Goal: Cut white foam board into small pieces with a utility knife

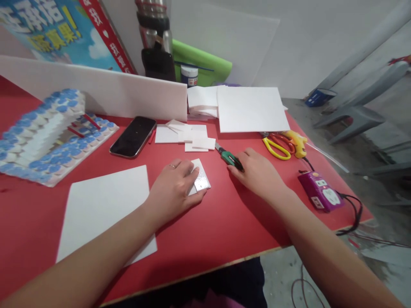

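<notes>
My left hand (176,188), a ring on one finger, is closed around a small white piece with a glossy top (201,179) on the red table. To its right, my right hand (252,171) has its fingers curled on the black end of a green utility knife (228,157). The knife lies on the table with its blade pointing up and left. Just beyond the blade, several small white pieces (201,143) overlap one another. A large white sheet (105,205) lies partly under my left forearm.
A phone (134,137) and a blue-and-white model (48,137) are at the left. White boards (252,109) lie at the back. Yellow-handled scissors (276,147), a yellow glue gun (297,143) and a purple power strip (321,191) are at the right.
</notes>
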`<state>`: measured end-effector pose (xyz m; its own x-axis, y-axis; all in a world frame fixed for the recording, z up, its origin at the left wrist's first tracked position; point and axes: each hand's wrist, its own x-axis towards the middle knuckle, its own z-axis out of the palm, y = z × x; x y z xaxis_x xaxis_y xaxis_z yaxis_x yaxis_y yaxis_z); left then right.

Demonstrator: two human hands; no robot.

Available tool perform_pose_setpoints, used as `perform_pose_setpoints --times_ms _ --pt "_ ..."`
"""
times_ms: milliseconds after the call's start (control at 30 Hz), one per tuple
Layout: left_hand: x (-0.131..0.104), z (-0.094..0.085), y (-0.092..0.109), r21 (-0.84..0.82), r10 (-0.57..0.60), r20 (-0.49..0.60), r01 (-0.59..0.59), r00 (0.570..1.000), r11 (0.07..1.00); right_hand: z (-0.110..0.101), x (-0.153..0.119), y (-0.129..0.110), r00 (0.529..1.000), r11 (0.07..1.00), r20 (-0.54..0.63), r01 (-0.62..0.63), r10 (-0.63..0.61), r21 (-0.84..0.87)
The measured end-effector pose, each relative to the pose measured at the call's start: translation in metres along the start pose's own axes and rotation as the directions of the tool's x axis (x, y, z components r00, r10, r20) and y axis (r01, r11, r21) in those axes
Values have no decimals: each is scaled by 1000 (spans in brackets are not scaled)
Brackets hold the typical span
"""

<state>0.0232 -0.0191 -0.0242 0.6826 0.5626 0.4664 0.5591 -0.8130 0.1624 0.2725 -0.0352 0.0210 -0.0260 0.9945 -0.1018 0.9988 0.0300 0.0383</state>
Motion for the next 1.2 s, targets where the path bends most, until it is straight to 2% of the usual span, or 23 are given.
perform_pose_setpoints --times_ms 133,233,300,367,433,567,667,833,1200 --pt "0 0 1 6 2 -4 -2 1000 1000 0 0 -6 999 997 38 18 -15 -70" --pt "1 -1 2 13 -11 16 11 1000 1000 -3 -10 -2 998 1000 52 24 -23 -18" --pt "1 -2 4 28 -27 45 26 999 999 -9 -20 1 996 987 51 61 -70 151" --pt "1 -1 5 42 -49 73 46 996 998 -20 -30 0 985 918 52 133 -164 373" --pt "2 0 5 56 -72 95 67 993 996 -33 -36 -6 966 854 94 164 -240 494" --pt "1 0 5 66 -79 110 72 991 995 -55 -30 -25 937 913 277 88 -211 397" --pt "1 -2 4 29 -57 93 54 994 998 -62 -22 -38 917 942 347 79 -198 327" --pt "1 -6 2 -50 -53 84 58 995 997 -61 -23 -49 904 958 381 90 -193 272" --pt "1 -7 3 -30 -74 111 78 991 997 -62 -19 -59 906 946 369 91 -209 311"
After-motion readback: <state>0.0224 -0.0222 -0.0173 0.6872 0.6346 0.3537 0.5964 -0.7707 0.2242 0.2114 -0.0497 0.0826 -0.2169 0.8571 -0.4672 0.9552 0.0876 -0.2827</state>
